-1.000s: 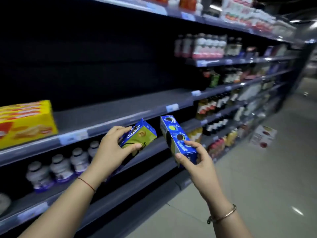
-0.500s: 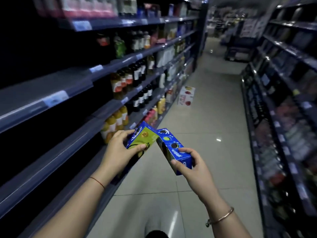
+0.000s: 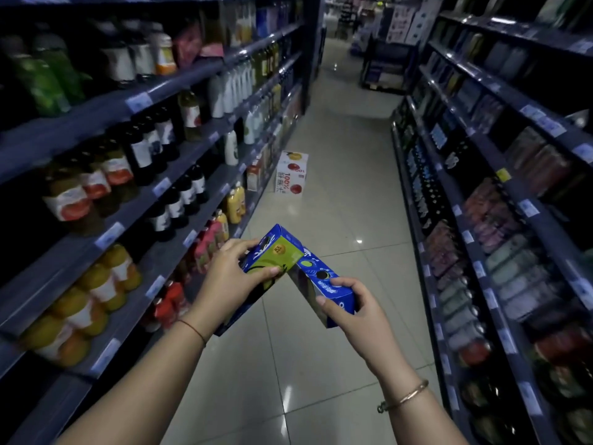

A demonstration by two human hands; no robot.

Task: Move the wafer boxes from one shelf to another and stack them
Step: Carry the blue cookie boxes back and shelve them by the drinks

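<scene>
— Holding anything, the two hands over the pale tiled floor (image 3: 321, 194)?

— Yes. The left hand (image 3: 229, 284) is gripping a blue cardboard wafer box with a green panel (image 3: 272, 258), thumb pressing on the green face and fingers curling over the far edge. The right hand (image 3: 356, 313) is clasping a second blue cardboard wafer box printed with dark biscuits (image 3: 321, 284), thumb lying along its near side.

— Where are they sitting relative to the floor?

— Both boxes are hovering above it in mid-aisle, tilting toward each other, upper corners touching. A white juice carton with red fruit (image 3: 291, 175) is standing on the floor farther down, just beside the left-hand shelving of bottles (image 3: 154, 194).
</scene>
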